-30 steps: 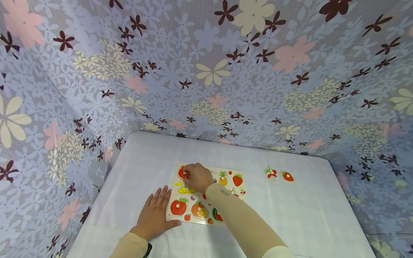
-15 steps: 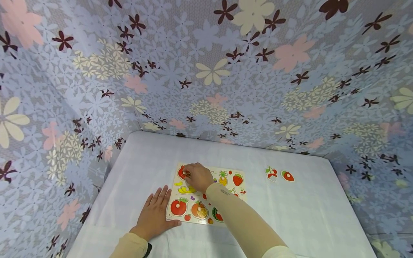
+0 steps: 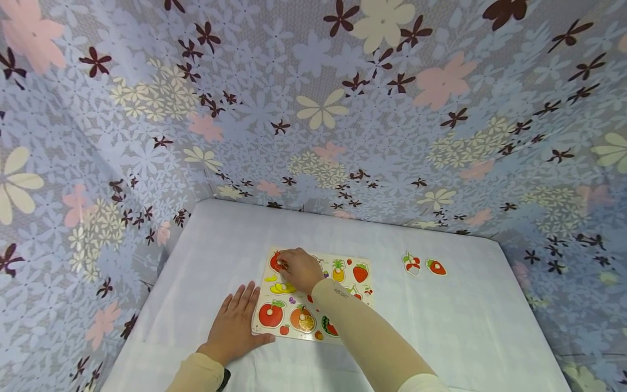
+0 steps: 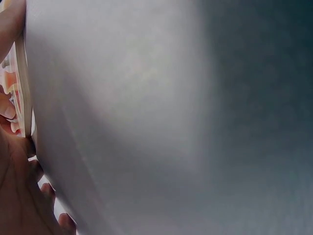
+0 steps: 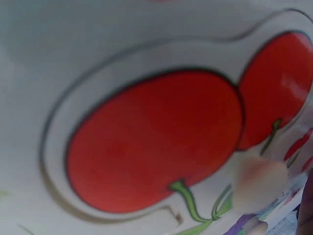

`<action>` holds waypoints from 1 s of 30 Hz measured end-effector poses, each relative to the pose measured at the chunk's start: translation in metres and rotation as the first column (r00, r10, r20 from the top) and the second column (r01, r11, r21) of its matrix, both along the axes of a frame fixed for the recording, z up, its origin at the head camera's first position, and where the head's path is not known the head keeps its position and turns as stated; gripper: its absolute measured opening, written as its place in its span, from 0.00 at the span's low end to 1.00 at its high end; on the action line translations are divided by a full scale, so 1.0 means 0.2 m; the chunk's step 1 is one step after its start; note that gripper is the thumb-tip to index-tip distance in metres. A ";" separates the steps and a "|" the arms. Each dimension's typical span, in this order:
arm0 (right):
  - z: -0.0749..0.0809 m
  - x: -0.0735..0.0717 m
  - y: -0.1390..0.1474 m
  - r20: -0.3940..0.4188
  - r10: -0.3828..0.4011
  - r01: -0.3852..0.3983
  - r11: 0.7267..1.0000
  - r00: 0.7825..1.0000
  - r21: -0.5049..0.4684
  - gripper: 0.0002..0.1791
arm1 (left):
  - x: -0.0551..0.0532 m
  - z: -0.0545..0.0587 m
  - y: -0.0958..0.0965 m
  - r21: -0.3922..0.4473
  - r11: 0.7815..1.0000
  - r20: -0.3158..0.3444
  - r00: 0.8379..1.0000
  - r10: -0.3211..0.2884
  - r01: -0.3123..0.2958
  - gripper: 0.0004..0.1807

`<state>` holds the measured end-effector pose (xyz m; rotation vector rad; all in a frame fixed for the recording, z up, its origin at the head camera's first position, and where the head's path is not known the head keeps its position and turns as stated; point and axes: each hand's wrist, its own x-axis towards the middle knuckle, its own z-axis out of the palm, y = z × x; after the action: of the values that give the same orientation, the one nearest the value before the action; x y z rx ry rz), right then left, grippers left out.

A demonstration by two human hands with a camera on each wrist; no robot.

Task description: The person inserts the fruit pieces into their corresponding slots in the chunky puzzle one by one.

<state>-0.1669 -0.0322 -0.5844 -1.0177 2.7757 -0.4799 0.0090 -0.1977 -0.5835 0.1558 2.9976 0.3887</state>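
Observation:
A fruit peg puzzle board point(image 3: 264, 326) lies on the white-covered table. At its far left corner my right hand point(image 3: 301, 270) pinches a red pomegranate piece point(image 3: 274, 262), its fingers covering part of it. My left hand point(image 3: 236, 321) lies flat with straight fingers along the board's left edge, thumb at the near corner. Apple point(image 3: 271, 315), orange point(image 3: 302, 319), banana point(image 3: 282, 288) and pineapple point(image 3: 338, 271) pieces sit in the board. In the right wrist view large red cherries point(image 5: 151, 142) on the board fill the picture. The left wrist view catches the board's edge point(image 4: 23, 88) beside the left hand.
A cherry piece point(image 3: 412, 263) and a strawberry piece point(image 3: 436, 267) lie on the table point(image 3: 470, 326) to the right of the board. A flowered curtain point(image 3: 313, 136) closes in the table's back and sides. The right forearm point(image 3: 374, 337) crosses over the board's right part.
The right hand's fingertips and the pomegranate piece shift very slightly at the board's far left corner. The left hand and the loose pieces stay in place.

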 end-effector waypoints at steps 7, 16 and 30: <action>0.02 0.02 0.00 0.032 -0.008 0.008 1.000 0.999 -0.006 0.20 | 0.00 0.00 0.00 0.002 1.000 -0.011 1.000 0.002 -0.002 0.65; 0.03 0.01 0.01 0.034 0.003 -0.003 1.000 0.999 -0.003 0.21 | 0.00 0.00 0.00 -0.012 1.000 0.001 1.000 -0.002 0.002 0.65; 0.14 -0.08 0.43 0.031 -0.057 0.060 0.993 0.998 -0.103 0.20 | 0.01 -0.01 0.02 0.012 1.000 0.030 0.999 0.020 -0.020 0.66</action>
<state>-0.1834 0.0547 -0.5559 -0.9448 2.7879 -0.6479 0.0102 -0.1939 -0.5849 0.1198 2.9699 0.4078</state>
